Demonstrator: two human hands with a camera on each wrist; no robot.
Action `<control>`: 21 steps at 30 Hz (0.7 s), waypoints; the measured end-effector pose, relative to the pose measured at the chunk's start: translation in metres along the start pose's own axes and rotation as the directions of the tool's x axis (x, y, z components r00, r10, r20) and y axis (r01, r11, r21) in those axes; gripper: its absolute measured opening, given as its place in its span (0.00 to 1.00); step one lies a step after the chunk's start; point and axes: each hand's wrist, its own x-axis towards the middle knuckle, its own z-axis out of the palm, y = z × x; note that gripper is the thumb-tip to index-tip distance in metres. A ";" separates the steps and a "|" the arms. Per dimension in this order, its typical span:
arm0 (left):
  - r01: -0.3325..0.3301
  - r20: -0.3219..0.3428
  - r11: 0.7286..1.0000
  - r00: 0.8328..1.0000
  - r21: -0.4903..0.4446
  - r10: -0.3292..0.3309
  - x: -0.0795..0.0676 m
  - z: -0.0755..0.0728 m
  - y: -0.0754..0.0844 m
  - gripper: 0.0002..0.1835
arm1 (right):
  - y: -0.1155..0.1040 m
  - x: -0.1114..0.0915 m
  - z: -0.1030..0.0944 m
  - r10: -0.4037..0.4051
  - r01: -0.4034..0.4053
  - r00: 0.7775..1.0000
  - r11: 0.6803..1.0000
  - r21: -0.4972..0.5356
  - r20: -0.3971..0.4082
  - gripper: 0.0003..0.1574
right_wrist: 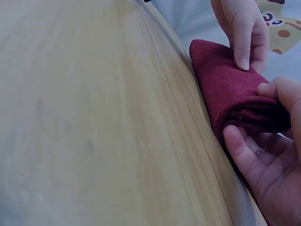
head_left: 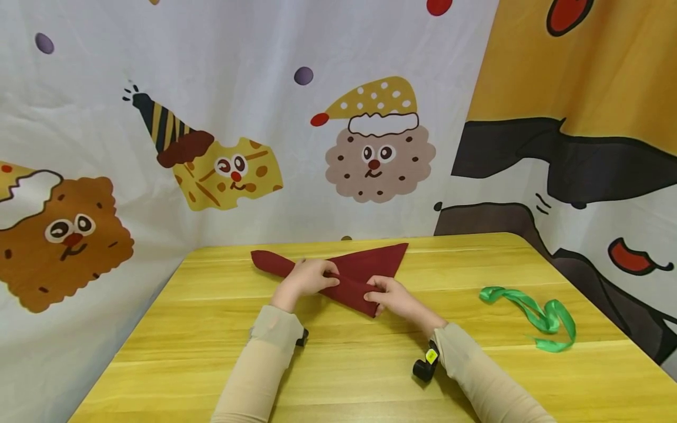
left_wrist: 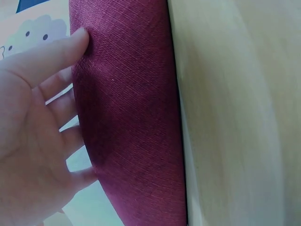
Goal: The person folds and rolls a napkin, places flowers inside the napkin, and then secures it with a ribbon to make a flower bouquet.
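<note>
A dark red cloth napkin [head_left: 365, 265] lies on the table, its near part folded into a thick band and a triangular corner spread flat behind. My left hand [head_left: 308, 277] holds the band near its middle, with the thumb at the cloth's edge and the fingertips partly hidden behind it in the left wrist view. At the band's right end my right hand [head_left: 395, 296] pinches the cloth. Seen in the right wrist view, that end of the napkin [right_wrist: 225, 89] shows several rolled layers, with fingers above and below them.
A curled green ribbon [head_left: 550, 320] lies on the right side of the wooden table [head_left: 359, 376]. A curtain [head_left: 301, 35] printed with cartoon biscuits hangs just behind the table's far edge. Small black cameras [head_left: 423, 370] are strapped to the wrists.
</note>
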 end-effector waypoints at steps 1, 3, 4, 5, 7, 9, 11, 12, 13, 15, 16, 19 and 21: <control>-0.001 -0.017 1.000 1.000 0.007 0.001 0.000 0.000 0.000 0.08 | 0.000 0.000 -0.001 -0.001 0.001 1.000 1.000 -0.002 -0.002 0.08; 0.004 -0.043 1.000 0.999 0.016 -0.003 0.001 0.001 -0.002 0.09 | 0.001 0.000 -0.002 -0.001 0.001 1.000 1.000 -0.006 -0.004 0.09; 0.006 -0.052 1.000 0.999 0.016 -0.005 0.001 0.001 -0.002 0.10 | 0.002 0.000 -0.003 -0.001 0.001 1.000 1.000 -0.011 -0.006 0.09; 0.007 -0.059 1.000 0.998 0.016 -0.006 0.001 0.001 -0.003 0.11 | 0.002 0.000 -0.004 0.001 -0.001 1.000 1.000 -0.016 -0.008 0.09; 0.010 -0.072 1.000 0.997 0.017 -0.009 0.002 0.002 -0.004 0.12 | 0.003 -0.001 -0.005 0.004 -0.005 1.000 1.000 -0.027 -0.012 0.09; 0.008 -0.083 1.000 0.997 0.018 -0.007 0.002 0.002 -0.005 0.14 | 0.003 -0.001 -0.007 0.001 -0.001 1.000 0.999 -0.038 -0.013 0.09; 0.006 -0.091 1.000 0.996 0.018 -0.004 0.003 0.003 -0.005 0.15 | 0.002 -0.002 -0.008 0.000 0.000 1.000 0.999 -0.041 -0.017 0.09; 0.003 -0.094 1.000 0.996 0.019 -0.002 0.003 0.003 -0.006 0.15 | -0.002 -0.004 -0.007 -0.003 0.002 1.000 0.999 -0.042 -0.018 0.09; 0.000 -0.096 1.000 0.995 0.016 0.002 0.003 0.003 -0.006 0.15 | -0.007 -0.006 -0.007 -0.003 0.002 1.000 0.999 -0.043 -0.020 0.08; -0.006 -0.096 1.000 0.995 0.009 0.007 0.004 0.004 -0.006 0.15 | -0.016 -0.010 -0.006 0.000 -0.001 1.000 0.999 -0.040 -0.025 0.08; -0.011 -0.096 1.000 0.995 0.005 0.012 0.004 0.004 -0.006 0.16 | -0.022 -0.013 -0.006 0.008 -0.009 1.000 0.999 -0.038 -0.030 0.08; -0.034 -0.099 0.999 0.995 -0.009 0.033 0.004 0.004 -0.005 0.15 | -0.033 -0.018 -0.005 0.023 -0.025 0.999 0.999 -0.041 -0.043 0.07; -0.054 -0.102 0.998 0.993 -0.021 0.052 0.004 0.004 -0.006 0.14 | -0.034 -0.018 -0.005 0.032 -0.034 0.998 0.998 -0.049 -0.051 0.07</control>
